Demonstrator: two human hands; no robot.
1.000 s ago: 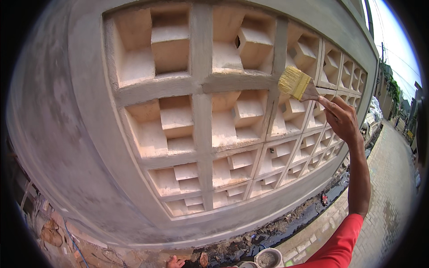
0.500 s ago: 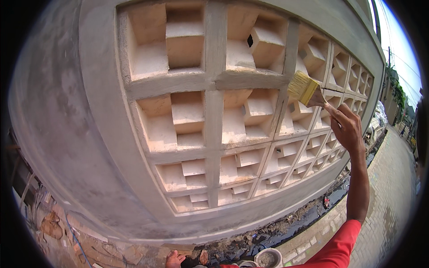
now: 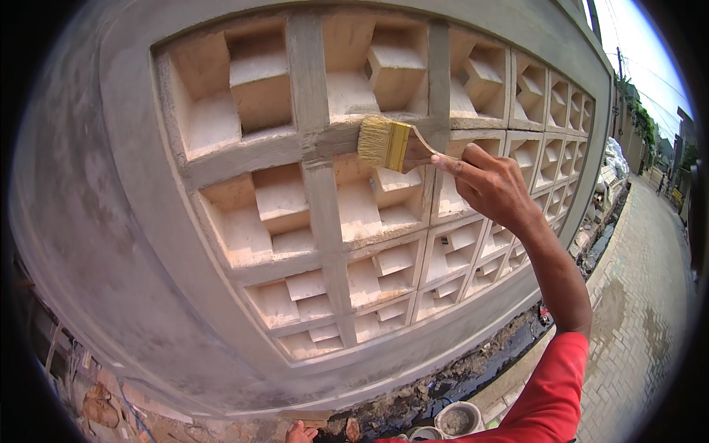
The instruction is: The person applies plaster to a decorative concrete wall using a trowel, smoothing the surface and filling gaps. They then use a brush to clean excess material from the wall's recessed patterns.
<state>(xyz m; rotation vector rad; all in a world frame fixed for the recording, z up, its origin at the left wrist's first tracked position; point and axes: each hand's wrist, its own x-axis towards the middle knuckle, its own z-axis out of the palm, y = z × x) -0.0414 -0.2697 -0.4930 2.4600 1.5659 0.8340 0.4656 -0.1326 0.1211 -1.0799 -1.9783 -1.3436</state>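
Observation:
My right hand [image 3: 487, 181] grips the wooden handle of a wide paintbrush [image 3: 388, 145] with pale yellow bristles and a yellow band. The bristles lie over a grey horizontal joint [image 3: 325, 142] between two rows of cream hollow ventilation blocks [image 3: 380, 203]. Whether the bristle tips press on the joint is hard to see. My right arm, in a red sleeve, reaches up from the lower right. Low at the bottom edge, part of my left hand [image 3: 300, 433] shows with its fingers apart and nothing visible in them; the rest is cut off.
A round bucket [image 3: 459, 419] with grey contents stands below, beside another container [image 3: 423, 434]. A flat brown board [image 3: 306, 416] lies near the wall's foot. A dark, wet ditch [image 3: 480, 373] runs along the wall, with a paved lane [image 3: 639, 295] at the right.
My right hand has carried the brush leftward along the joint, from the third column of blocks to the second. The view has shifted slightly. My left hand stays low.

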